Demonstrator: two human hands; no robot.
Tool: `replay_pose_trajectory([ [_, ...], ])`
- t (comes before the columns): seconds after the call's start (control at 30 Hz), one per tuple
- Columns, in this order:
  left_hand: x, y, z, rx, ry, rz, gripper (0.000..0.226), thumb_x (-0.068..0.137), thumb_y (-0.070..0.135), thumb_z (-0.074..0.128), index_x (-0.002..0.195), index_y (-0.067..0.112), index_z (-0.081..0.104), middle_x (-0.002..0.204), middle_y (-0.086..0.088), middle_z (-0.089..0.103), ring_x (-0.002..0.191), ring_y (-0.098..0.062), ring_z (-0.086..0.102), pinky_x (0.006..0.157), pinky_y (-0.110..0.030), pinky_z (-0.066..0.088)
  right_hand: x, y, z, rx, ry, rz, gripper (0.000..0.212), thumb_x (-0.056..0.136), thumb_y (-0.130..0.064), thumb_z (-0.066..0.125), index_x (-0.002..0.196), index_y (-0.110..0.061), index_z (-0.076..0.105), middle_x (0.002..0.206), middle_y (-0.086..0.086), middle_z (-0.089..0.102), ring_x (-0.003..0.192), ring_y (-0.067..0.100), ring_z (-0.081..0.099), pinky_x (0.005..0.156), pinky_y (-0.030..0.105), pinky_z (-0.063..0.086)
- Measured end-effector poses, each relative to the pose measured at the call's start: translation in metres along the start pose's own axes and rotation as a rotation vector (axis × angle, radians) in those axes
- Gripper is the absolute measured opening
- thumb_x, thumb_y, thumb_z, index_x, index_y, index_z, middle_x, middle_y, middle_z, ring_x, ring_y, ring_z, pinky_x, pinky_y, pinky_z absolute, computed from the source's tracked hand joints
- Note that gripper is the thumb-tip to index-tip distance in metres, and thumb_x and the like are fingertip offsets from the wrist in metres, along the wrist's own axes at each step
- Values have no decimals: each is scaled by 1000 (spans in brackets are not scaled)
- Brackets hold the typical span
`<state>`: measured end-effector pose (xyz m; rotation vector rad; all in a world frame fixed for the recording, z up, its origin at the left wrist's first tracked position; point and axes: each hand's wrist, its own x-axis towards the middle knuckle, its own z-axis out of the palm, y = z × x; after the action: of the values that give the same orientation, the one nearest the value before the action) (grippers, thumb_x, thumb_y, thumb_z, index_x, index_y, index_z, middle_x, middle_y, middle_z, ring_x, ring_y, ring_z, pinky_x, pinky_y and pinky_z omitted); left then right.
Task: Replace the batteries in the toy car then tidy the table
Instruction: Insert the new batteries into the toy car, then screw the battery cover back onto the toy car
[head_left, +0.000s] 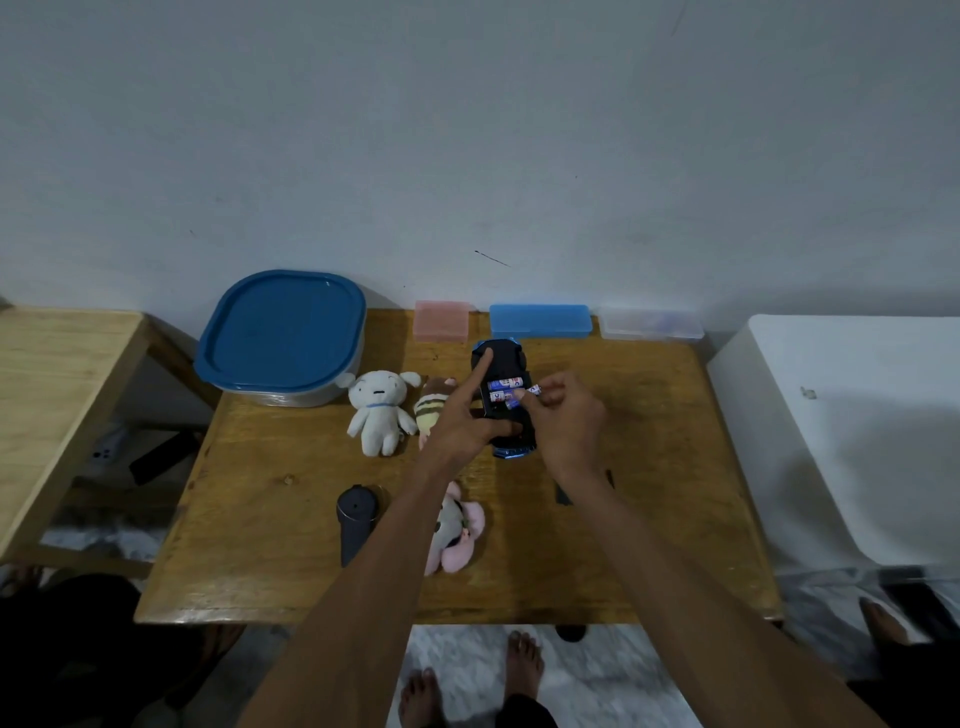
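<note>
While my left hand (467, 426) pins the upside-down blue plastic toy car (501, 400) mid-table, my right hand (563, 415) pinches a small white battery (530, 391) at its open bay. Two look seated; cover, plushies and tidying remain, I reckon.

No readable text anywhere. Batteries (505, 384) in upturned toy car (503, 400) carried blue, white and red printed wrappers; lettering too small and blurred to make out. Battery (530, 391) pinched in right hand (563, 421) bore same print, equally illegible. Boxes and lids showed no labels.
</note>
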<state>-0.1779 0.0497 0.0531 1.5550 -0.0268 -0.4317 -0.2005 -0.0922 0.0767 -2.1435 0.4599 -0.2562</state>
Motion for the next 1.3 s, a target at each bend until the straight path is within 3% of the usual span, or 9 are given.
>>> replay_pose_trajectory([
  [0.1, 2, 1, 1, 36, 12, 15, 107, 76, -13, 76, 155, 39, 27, 142, -10, 53, 104, -11, 66, 84, -31, 60, -1, 0, 2, 13, 3, 8, 10, 91, -19, 72, 99, -15, 69, 88, -4, 68, 78, 11, 69, 66, 28, 61],
  [0.27, 3, 2, 2, 45, 30, 39, 106, 78, -13, 75, 155, 40, 26, 143, -10, 52, 110, -18, 64, 87, -32, 60, -4, 7, 7, 24, -8, 10, 6, 89, -20, 73, 92, -18, 68, 90, -2, 70, 80, 9, 68, 67, 33, 62],
  [0.5, 0, 4, 6, 16, 29, 26, 106, 76, -15, 75, 154, 41, 30, 142, -8, 53, 107, -16, 64, 82, -29, 59, -1, 7, 3, 4, -58, -5, 6, 88, -18, 74, 84, -15, 70, 86, -1, 71, 79, 9, 69, 60, 18, 54],
  [0.73, -5, 1, 12, -22, 14, 0, 105, 77, -17, 72, 155, 38, 28, 143, -10, 50, 111, -17, 62, 78, -23, 58, 10, 12, -4, 98, -177, 154, 9, 86, -18, 75, 81, -17, 68, 93, -1, 71, 85, 10, 69, 67, 24, 58],
  [0.9, -1, 4, 15, -10, 31, -24, 107, 75, -18, 74, 155, 38, 29, 139, -9, 51, 104, -11, 62, 71, -17, 56, 2, 27, -12, 247, 56, 269, 18, 96, -30, 64, 89, -13, 67, 82, -5, 65, 73, 9, 61, 62, 24, 47],
  [0.97, 0, 3, 15, 0, 28, -34, 108, 75, -16, 75, 155, 38, 28, 139, -6, 51, 106, -12, 61, 71, -18, 57, 2, 46, -11, 202, 113, 359, 15, 96, -30, 65, 88, -17, 66, 85, -5, 67, 82, 17, 65, 70, 31, 51],
  [1.03, -1, 0, 16, -1, 22, -51, 109, 74, -17, 75, 155, 38, 28, 139, -5, 51, 106, -12, 61, 72, -20, 58, 2, 67, -10, 103, 99, 451, 7, 93, -25, 69, 93, -18, 68, 94, -2, 70, 94, 23, 68, 76, 29, 49],
  [1.13, -2, -9, 17, -4, 18, -82, 110, 74, -15, 76, 155, 41, 29, 139, -4, 52, 109, -12, 62, 75, -23, 59, -4, 93, -8, -83, -22, 544, 24, 90, -18, 72, 114, -12, 71, 115, 9, 70, 107, 27, 65, 79, 24, 46],
  [1.3, -7, -18, 17, 9, 20, -120, 111, 73, -12, 78, 154, 45, 29, 138, -4, 52, 116, -17, 60, 89, -36, 58, -29, 111, -4, -286, -116, 510, 53, 80, -22, 83, 127, -8, 64, 131, 19, 55, 120, 37, 55, 98, 40, 48],
])
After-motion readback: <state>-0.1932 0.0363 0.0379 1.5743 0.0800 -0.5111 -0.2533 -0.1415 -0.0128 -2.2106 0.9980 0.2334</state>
